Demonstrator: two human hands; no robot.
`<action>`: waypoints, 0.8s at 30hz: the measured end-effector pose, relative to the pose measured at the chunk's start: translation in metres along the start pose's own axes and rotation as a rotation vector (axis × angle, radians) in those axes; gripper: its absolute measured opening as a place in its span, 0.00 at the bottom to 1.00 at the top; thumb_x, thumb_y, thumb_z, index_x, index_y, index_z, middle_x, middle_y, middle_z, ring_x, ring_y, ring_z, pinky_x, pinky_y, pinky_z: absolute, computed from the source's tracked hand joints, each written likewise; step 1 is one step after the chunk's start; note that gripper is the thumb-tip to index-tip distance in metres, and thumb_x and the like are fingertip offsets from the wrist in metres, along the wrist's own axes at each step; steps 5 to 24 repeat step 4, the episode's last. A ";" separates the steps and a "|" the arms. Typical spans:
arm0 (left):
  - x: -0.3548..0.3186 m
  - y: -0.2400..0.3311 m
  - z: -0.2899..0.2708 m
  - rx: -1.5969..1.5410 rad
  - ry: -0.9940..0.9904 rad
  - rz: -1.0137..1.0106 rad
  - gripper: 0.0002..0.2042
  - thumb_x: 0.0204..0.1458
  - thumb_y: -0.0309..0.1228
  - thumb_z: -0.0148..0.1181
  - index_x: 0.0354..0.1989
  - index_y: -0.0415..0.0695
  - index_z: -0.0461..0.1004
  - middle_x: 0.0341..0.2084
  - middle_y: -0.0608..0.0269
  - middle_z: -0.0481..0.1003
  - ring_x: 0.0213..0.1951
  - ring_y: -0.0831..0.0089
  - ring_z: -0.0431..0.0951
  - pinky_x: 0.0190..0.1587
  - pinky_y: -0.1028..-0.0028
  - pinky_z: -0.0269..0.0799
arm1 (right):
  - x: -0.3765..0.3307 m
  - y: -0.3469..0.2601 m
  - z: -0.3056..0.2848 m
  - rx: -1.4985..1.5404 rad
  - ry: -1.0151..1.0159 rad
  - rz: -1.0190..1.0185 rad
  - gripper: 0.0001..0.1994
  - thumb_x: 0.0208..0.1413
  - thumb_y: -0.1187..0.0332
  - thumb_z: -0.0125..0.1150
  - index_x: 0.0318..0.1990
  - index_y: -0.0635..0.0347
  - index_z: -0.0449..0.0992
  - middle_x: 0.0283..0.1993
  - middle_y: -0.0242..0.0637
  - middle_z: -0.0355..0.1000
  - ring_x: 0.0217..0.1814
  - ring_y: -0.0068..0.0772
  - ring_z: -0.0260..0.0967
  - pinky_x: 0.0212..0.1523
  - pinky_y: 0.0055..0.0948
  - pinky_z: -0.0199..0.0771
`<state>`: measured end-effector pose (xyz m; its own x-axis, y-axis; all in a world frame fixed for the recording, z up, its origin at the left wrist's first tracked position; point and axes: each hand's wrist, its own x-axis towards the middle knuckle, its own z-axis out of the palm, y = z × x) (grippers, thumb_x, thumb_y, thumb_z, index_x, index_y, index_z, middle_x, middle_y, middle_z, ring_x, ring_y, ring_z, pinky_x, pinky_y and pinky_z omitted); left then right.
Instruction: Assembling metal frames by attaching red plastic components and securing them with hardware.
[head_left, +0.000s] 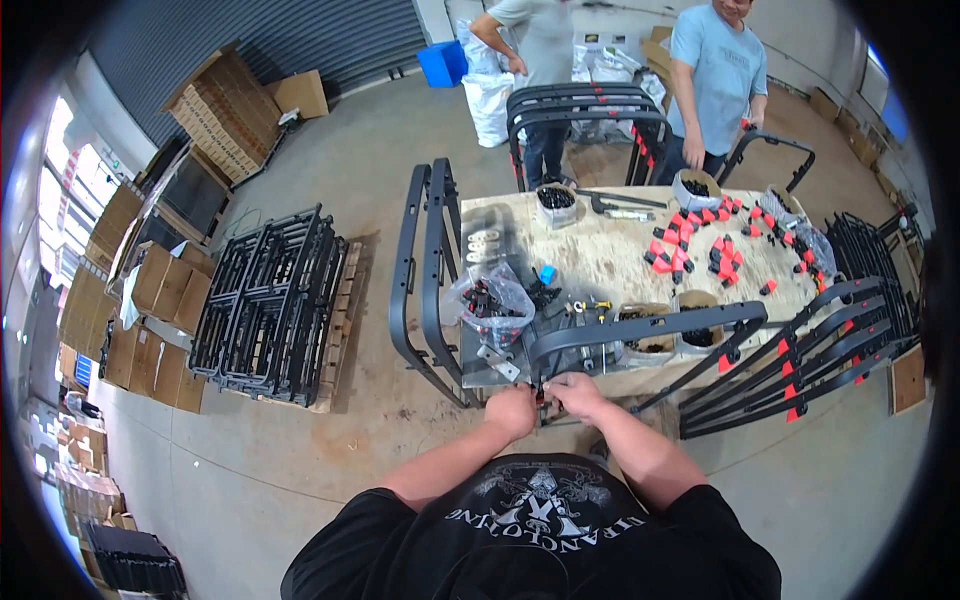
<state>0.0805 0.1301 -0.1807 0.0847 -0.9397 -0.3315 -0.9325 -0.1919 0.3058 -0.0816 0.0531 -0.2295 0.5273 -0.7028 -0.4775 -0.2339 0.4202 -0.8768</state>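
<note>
1. Head view, your hands: your left hand (512,410) and right hand (575,392) meet at the near edge of the worktop (600,255), fingers curled and pinched together around a small red part (542,398) at the near end of a black bent tube frame (640,328). Both are closed on that spot; which one bears the part you cannot tell, as the fingers hide it.

2. Head view, the frame: it lies across the near side of the worktop, its curved corner toward you, so the tube end overhangs the edge where both hands can get at it.

3. Head view, supplies: a clear bag of dark parts (490,302) sits just beyond your left hand, within easy reach. Loose red caps (700,245) are scattered over the far right of the worktop, and a tub of black pieces (555,203) stands at the far side.

4. Head view, stock: more black frames with red ends (800,365) lean at your right, apparently a sorted batch kept close. Other frames (425,270) stand upright against the left end of the worktop, and a pallet of stacked frames (270,300) lies on the floor further left.

5. Head view, others: two people (715,80) stand at the far side, apart from your hands.
</note>
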 end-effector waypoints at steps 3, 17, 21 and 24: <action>0.005 0.003 -0.008 -0.004 -0.100 0.037 0.20 0.67 0.41 0.42 0.48 0.36 0.74 0.45 0.38 0.78 0.47 0.47 0.81 0.50 0.54 0.77 | 0.002 -0.002 -0.003 -0.106 0.065 0.063 0.14 0.62 0.60 0.64 0.37 0.66 0.79 0.27 0.33 0.74 0.22 0.25 0.67 0.24 0.30 0.69; 0.003 0.004 -0.011 -0.004 -0.119 0.006 0.20 0.67 0.41 0.42 0.50 0.36 0.73 0.47 0.39 0.78 0.49 0.48 0.81 0.53 0.54 0.76 | -0.001 -0.009 -0.003 -0.116 0.046 0.109 0.15 0.62 0.61 0.66 0.42 0.67 0.79 0.30 0.35 0.75 0.25 0.26 0.68 0.25 0.29 0.71; 0.003 0.004 -0.011 -0.004 -0.119 0.006 0.20 0.67 0.41 0.42 0.50 0.36 0.73 0.47 0.39 0.78 0.49 0.48 0.81 0.53 0.54 0.76 | -0.001 -0.009 -0.003 -0.116 0.046 0.109 0.15 0.62 0.61 0.66 0.42 0.67 0.79 0.30 0.35 0.75 0.25 0.26 0.68 0.25 0.29 0.71; 0.003 0.004 -0.011 -0.004 -0.119 0.006 0.20 0.67 0.41 0.42 0.50 0.36 0.73 0.47 0.39 0.78 0.49 0.48 0.81 0.53 0.54 0.76 | -0.001 -0.009 -0.003 -0.116 0.046 0.109 0.15 0.62 0.61 0.66 0.42 0.67 0.79 0.30 0.35 0.75 0.25 0.26 0.68 0.25 0.29 0.71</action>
